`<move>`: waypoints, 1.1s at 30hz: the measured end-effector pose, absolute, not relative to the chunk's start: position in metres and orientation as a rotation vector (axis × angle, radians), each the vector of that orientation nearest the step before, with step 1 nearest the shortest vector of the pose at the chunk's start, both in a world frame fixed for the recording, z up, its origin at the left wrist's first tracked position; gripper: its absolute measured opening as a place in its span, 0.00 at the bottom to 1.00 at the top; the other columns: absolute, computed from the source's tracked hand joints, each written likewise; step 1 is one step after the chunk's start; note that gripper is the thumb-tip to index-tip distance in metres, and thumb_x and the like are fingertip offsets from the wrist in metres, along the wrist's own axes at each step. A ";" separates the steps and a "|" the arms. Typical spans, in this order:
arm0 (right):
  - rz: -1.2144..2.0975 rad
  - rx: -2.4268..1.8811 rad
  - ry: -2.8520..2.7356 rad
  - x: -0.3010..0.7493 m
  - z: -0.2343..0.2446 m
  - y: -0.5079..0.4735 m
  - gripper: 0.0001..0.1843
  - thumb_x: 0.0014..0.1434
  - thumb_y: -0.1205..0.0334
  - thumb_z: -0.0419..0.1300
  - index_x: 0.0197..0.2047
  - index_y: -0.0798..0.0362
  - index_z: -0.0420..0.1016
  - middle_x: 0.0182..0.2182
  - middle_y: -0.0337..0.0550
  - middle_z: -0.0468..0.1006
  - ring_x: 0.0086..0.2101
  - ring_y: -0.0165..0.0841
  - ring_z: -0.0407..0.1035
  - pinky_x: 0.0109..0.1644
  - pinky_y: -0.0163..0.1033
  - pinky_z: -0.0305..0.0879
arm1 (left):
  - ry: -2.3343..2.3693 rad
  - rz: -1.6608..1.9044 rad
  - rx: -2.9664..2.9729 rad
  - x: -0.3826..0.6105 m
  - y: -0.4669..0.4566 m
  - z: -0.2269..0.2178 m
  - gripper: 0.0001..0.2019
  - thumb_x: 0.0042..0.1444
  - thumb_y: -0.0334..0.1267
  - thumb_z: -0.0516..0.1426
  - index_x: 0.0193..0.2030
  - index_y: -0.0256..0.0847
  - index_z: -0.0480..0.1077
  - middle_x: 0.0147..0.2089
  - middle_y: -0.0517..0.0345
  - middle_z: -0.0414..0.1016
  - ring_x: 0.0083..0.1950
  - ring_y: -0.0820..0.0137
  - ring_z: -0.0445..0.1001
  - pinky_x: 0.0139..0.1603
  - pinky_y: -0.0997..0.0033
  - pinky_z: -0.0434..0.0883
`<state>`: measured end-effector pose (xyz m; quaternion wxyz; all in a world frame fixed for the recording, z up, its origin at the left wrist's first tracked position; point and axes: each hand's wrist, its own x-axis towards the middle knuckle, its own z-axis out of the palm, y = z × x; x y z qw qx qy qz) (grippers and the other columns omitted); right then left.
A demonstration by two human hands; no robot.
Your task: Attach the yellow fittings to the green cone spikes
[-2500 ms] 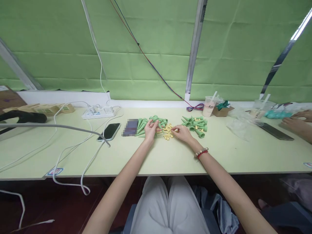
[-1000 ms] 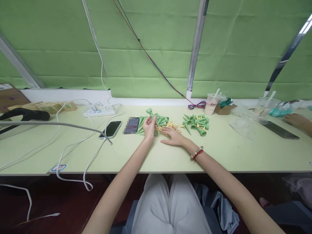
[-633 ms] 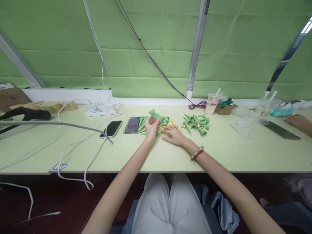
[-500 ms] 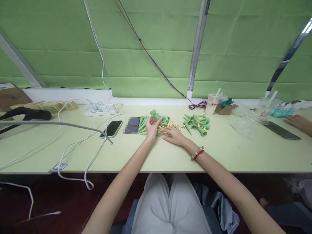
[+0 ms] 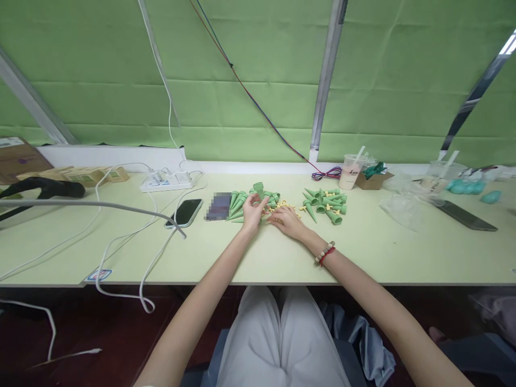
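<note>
A green cone [image 5: 258, 188] is pinched by the left hand [image 5: 253, 210] towards the far edge of the table [image 5: 363, 252]; the right hand [image 5: 288, 219] is laid on yellow pieces [image 5: 282, 205] beside it; its grip cannot be told.

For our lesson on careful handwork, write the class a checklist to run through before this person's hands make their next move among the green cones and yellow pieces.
1. Left hand grips a green cone: ok.
2. Right hand has pinched one of the yellow pieces: cannot tell.
3. Loose cones lie beside the gripping hand, within reach: ok.
4. Phone lies apart from both hands: ok.
5. Drink cup stands upright, away from both arms: ok.
</note>
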<state>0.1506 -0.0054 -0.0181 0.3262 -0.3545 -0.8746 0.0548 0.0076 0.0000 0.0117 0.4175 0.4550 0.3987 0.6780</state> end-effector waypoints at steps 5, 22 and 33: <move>0.335 -0.928 -1.723 0.154 -0.014 -0.002 0.17 0.65 0.57 0.48 0.43 0.53 0.77 0.39 0.49 0.77 0.42 0.38 0.68 0.49 0.44 0.63 | 1.003 1.679 1.200 0.007 0.002 0.009 0.21 0.40 0.44 0.67 0.36 0.38 0.63 0.35 0.61 0.65 0.22 0.80 0.68 0.18 0.79 0.65; 0.985 -0.933 -1.043 0.163 -0.008 0.010 0.24 0.41 0.42 0.67 0.33 0.55 0.76 0.25 0.41 0.77 0.25 0.29 0.69 0.32 0.36 0.69 | 0.945 1.329 1.216 0.018 -0.006 0.008 0.19 0.56 0.51 0.56 0.48 0.40 0.65 0.31 0.59 0.69 0.22 0.79 0.62 0.19 0.79 0.56; 0.829 -0.854 -1.300 0.170 0.001 0.007 0.22 0.45 0.47 0.66 0.38 0.54 0.79 0.33 0.46 0.81 0.34 0.35 0.74 0.42 0.42 0.71 | 0.777 1.197 1.389 0.020 -0.010 0.004 0.19 0.49 0.42 0.63 0.45 0.38 0.66 0.33 0.52 0.75 0.26 0.69 0.75 0.22 0.72 0.72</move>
